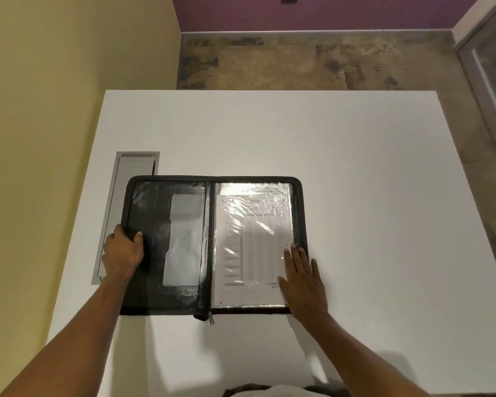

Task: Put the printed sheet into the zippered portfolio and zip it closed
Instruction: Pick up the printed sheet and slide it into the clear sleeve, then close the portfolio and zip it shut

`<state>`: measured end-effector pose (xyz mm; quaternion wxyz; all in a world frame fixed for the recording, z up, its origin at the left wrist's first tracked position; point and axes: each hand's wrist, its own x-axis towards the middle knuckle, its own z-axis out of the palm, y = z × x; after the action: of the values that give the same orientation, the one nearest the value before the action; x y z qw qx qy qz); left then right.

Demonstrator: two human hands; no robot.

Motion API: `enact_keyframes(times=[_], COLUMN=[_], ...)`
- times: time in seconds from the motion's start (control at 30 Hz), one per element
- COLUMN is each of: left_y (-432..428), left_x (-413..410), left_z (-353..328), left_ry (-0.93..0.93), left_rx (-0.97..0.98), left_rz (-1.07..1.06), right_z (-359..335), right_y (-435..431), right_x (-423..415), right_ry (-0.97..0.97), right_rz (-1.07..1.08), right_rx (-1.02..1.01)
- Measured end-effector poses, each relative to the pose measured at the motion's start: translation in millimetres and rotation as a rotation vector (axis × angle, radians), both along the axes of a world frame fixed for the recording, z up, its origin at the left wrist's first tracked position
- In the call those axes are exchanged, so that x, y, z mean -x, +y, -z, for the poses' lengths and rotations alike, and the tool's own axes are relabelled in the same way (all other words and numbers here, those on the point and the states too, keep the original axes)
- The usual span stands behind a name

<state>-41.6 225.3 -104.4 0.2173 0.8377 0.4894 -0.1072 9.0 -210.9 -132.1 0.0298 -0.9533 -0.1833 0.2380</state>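
**Holding the zippered portfolio open, sheet already in its right half**

Gripping the left rim of the zippered portfolio [212,179] with the left hand [123,253]: curling the fingers round the outer edge and laying the thumb on the black inner cover. Resting the right hand [302,279] flat, fingers straight and close together, across the lower right corner of the right half, fingertips touching the zipper rim there. Covering with those fingers the lower right corner of the printed sheet [252,242], lying under a glossy clear sleeve [255,196] and stretching away and leftward from the fingertips to the spine. Leaving the zipper pull [211,319] untouched at the near end of the spine, between both wrists, nearer than any fingertip. Spreading the case flat and unzipped on the white table [269,133], beside a grey hatch [121,202] just outside the left fingers.
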Motion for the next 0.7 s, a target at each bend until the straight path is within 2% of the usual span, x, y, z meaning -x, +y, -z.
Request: enact_keyframes(times=[0.2, 0.5, 0.6, 0.7], left_y=[9, -5, -23, -55], left_x=[-4, -8, -13, -25], left_z=[-23, -92, -120, -146], left_ry=[-0.057, -0.386, -0.513, -0.577], left_rx=[-0.09, -0.136, -0.058, 0.116], left_rz=[-0.066, -0.013, 0.051, 0.054], right_z=[-8, -24, -52, -97], right_y=[-9, -15, 9, 46], right_x=[-4, -6, -5, 3], right_ry=[-0.023, -0.066, -0.107, -0.071], right_rz=[-0.055, -0.093, 0.049, 0.215], right_rx=[0.038, 0.097, -0.113, -0.513])
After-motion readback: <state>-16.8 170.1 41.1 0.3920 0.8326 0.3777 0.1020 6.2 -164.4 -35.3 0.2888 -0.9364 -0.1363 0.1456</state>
